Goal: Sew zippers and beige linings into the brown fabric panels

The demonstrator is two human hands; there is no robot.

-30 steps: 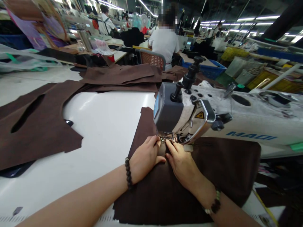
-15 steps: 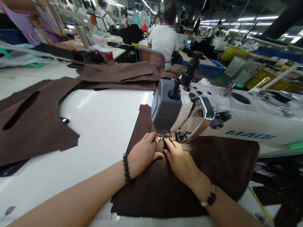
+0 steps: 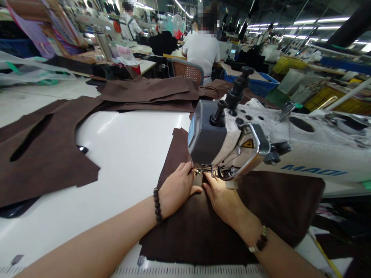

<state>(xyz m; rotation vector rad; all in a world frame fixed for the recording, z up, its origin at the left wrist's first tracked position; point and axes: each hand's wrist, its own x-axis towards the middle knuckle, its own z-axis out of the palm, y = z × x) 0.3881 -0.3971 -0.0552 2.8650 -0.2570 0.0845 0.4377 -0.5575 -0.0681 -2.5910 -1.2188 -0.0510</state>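
My left hand (image 3: 179,187) lies on a dark brown piece of leather-like material (image 3: 185,235), just left of the presser foot (image 3: 198,171), its thumb spread from its fingers. Opposite it, my right hand (image 3: 223,195) rests on the same piece with its fingers stretched toward the foot. Both hands press down on the material and neither grips it. The piece runs under the head of a sewing machine (image 3: 207,127) and spreads to the right below its arm. The machine's head partly covers the fingertips, and the needle point cannot be made out.
At left lies another brown piece with a long slit (image 3: 63,154). Stacked brown pieces (image 3: 150,90) line the table's back. A ruler scale (image 3: 162,269) marks the white table's (image 3: 130,154) front edge. Beyond are a person in white (image 3: 201,52), a chair (image 3: 188,71) and a blue bin (image 3: 265,85).
The brown piece has slid slightly forward under the machine, showing more of the ruler scale at its near edge. My hands keep nearly the same pose. The whole view has shifted a little.
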